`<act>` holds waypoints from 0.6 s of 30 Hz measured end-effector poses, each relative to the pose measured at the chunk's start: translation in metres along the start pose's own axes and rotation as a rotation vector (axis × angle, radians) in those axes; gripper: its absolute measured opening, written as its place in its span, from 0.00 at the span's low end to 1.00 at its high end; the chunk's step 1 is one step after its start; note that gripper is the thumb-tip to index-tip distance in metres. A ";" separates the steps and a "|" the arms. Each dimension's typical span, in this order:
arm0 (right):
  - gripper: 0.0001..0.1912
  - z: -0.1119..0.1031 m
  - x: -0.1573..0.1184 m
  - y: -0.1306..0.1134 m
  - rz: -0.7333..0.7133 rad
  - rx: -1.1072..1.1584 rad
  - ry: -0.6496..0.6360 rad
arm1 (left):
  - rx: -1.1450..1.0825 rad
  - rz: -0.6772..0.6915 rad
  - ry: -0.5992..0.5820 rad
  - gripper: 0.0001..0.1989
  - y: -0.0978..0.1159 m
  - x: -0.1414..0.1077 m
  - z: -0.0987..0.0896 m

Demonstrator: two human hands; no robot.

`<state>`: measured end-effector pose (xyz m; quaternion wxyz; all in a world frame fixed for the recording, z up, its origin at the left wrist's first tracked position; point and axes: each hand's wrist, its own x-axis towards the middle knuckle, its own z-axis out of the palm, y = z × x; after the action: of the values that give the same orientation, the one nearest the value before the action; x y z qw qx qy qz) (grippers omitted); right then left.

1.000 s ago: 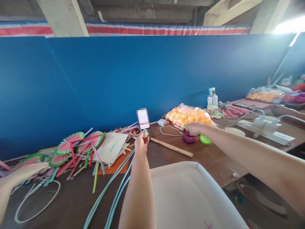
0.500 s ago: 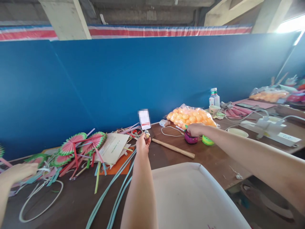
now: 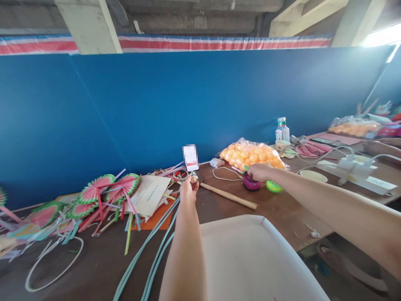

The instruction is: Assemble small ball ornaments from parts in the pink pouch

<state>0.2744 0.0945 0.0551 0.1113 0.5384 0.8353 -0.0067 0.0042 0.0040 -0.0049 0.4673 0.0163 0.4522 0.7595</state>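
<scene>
My left hand [image 3: 189, 190] is closed on a small shiny metallic object [image 3: 194, 178], held just in front of an upright phone [image 3: 191, 160]. At the right, my right hand [image 3: 258, 172] reaches down to a round purple container [image 3: 251, 183], its fingers closed at the top edge; what they grip, if anything, is hidden. A yellow-green ring-shaped item [image 3: 274, 186] lies just right of the purple one. Between my arms lies a wooden stick [image 3: 230, 196].
Behind my right hand is a bag of orange balls [image 3: 250, 154]. Paper fans [image 3: 97, 188], papers [image 3: 152, 194] and blue tubes [image 3: 138, 251] cover the left. A white tray [image 3: 244, 259] is near me. A power strip [image 3: 376, 183] stands right.
Another person's hand at the far left has drawn back almost out of view. Both my hands have stayed nearly where they were.
</scene>
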 end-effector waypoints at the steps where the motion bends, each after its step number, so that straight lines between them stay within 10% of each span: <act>1: 0.09 0.000 0.000 0.001 0.002 0.017 0.008 | 0.000 -0.001 0.001 0.04 0.000 0.000 0.000; 11: 0.03 -0.018 -0.003 0.015 0.007 0.523 0.156 | 0.013 -0.018 -0.015 0.04 -0.001 0.003 -0.001; 18: 0.10 -0.014 -0.005 -0.046 -0.141 1.291 0.160 | 0.017 -0.014 -0.001 0.04 -0.001 0.004 -0.001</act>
<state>0.2324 0.0721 0.0643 -0.2974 0.4397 0.7024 -0.4742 0.0024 0.0065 -0.0079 0.4727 0.0177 0.4584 0.7524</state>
